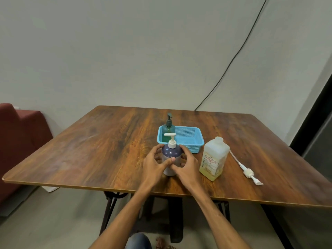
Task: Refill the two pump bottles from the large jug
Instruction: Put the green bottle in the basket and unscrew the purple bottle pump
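Purple pump bottle (170, 153) upright, spout (168, 134) leftward

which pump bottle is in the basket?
The green bottle with the dark pump, inside the blue basket; the purple bottle, with its white pump, stands outside on the table.

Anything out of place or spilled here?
No spill shows. A loose white pump with its long tube lies flat on the table, right of the jug, attached to no bottle. The left hand and right hand hold the upright purple bottle; the green bottle stands in the basket.
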A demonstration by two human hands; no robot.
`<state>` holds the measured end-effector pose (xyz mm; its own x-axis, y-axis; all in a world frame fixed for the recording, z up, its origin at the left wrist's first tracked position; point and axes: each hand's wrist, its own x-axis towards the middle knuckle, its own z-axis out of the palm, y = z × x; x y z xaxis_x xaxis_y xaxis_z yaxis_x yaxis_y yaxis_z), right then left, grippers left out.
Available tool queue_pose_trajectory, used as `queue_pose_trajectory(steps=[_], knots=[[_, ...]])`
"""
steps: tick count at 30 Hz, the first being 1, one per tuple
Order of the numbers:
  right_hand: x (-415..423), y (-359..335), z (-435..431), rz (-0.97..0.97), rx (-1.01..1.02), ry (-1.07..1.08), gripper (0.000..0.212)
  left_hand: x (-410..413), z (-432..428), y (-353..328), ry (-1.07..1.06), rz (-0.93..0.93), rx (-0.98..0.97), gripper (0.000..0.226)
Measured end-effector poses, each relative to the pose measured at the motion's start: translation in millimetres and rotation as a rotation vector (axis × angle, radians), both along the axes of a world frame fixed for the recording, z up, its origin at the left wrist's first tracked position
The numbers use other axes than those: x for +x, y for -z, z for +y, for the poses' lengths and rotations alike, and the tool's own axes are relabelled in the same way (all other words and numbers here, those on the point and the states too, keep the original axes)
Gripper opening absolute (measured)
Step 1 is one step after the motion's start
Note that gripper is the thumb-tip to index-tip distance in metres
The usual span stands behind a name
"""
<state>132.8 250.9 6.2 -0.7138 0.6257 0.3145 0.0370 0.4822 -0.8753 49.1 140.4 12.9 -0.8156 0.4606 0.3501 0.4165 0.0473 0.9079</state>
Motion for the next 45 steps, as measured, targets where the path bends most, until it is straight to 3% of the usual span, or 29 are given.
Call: queue_pose_trajectory(steps=[5,10,15,20,27,31,34,38,41,43,45], knots=[[2.8,4.0,1.8,-0.015,-0.024,-0.008,0.098,10.9,7.0,1.5,-0.049,0.005,0.002,0.071],[-1.5,11.3,5.2,0.009,-0.035,0.031,0.089,3.0,12.7,-2.3,-0.018,0.006,-0.027,0.068],[-4.4,15.3,8.0,0.026,-0.032,0.023,0.086,-8.3,17.1,-29.6,0.255,-0.009,0.057,0.035],[-5.0,16.2,10.1,0.027,-0.044,0.013,0.084,-23.7,24.5,-39.3,0.359,-0.102,0.096,0.025],[-5.9,15.4,12.7,0.026,-0.023,0.034,0.082,-13.7,37.5,-37.2,0.014,0.005,0.104,0.034],[-6.5,13.1,10.6,0.025,-0.014,0.031,0.086,-9.9,37.1,-35.8,0.155,-0.033,0.034,0.048],[-7.4,12.1,12.1,0.028,-0.021,0.019,0.081,-12.2,27.5,-36.3,0.346,-0.053,0.083,0.037],[-6.5,13.0,14.2,0.023,-0.017,0.014,0.085,-15.9,28.5,-36.6,0.22,-0.012,0.133,0.028],[-6.6,12.1,12.7,0.025,-0.011,0.021,0.083,-16.2,37.2,-34.9,0.093,0.061,0.072,0.043],[-7.1,10.9,11.1,0.017,-0.005,0.028,0.085,-14.2,38.3,-34.0,0.137,0.026,0.043,0.057],[-7.7,11.5,11.4,0.011,-0.011,0.032,0.085,-11.7,34.7,-34.1,0.23,-0.012,0.055,0.055]])
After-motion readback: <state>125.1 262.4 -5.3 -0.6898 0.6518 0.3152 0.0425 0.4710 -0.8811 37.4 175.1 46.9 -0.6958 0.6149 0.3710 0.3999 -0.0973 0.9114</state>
